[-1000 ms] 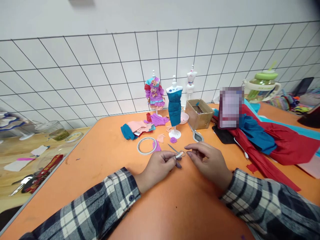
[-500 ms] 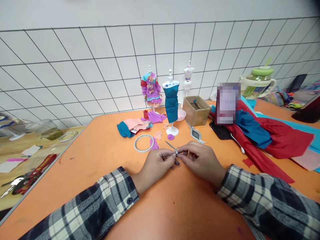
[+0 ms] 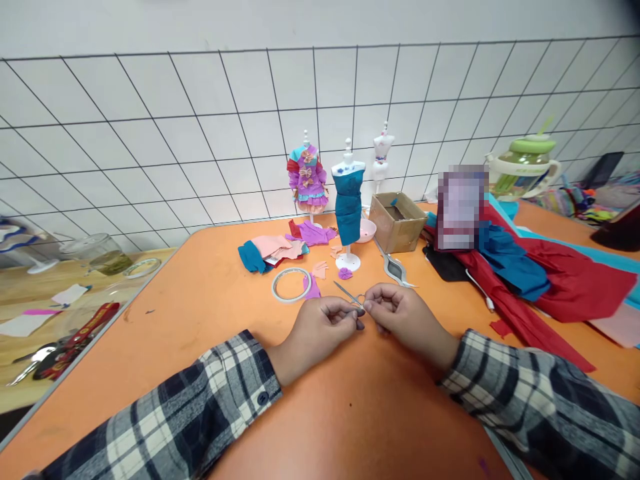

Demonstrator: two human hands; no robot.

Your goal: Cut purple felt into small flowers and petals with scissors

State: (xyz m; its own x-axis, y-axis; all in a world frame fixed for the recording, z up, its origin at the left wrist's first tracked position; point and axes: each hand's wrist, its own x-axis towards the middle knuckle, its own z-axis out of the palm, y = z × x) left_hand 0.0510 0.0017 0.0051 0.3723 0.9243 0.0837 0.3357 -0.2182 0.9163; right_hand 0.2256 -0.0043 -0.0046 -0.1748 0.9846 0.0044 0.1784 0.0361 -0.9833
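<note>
Left hand [image 3: 320, 330], right hand [image 3: 407, 320] sit close (can't tell if gripping), scissors [image 3: 344, 289] just beyond; table [image 3: 310, 420] roomy near, edge [image 3: 60, 380] well left.

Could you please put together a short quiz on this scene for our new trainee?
1. Which lies by the round base of the small white dress form in a teal wrapped dress?
A) a green-lidded jug
B) a small purple ruffled rosette
C) a brown cardboard box

2. True or false: the flat white ring of tape lies to the left of the slim silver metal scissors.

3. How do the person's left hand and right hand stand to each other above the smooth orange tabletop?

Key:
1. B
2. True
3. Close together, fingertips facing, near the scissors' handles; anything pinched between them is too small to tell.
</note>
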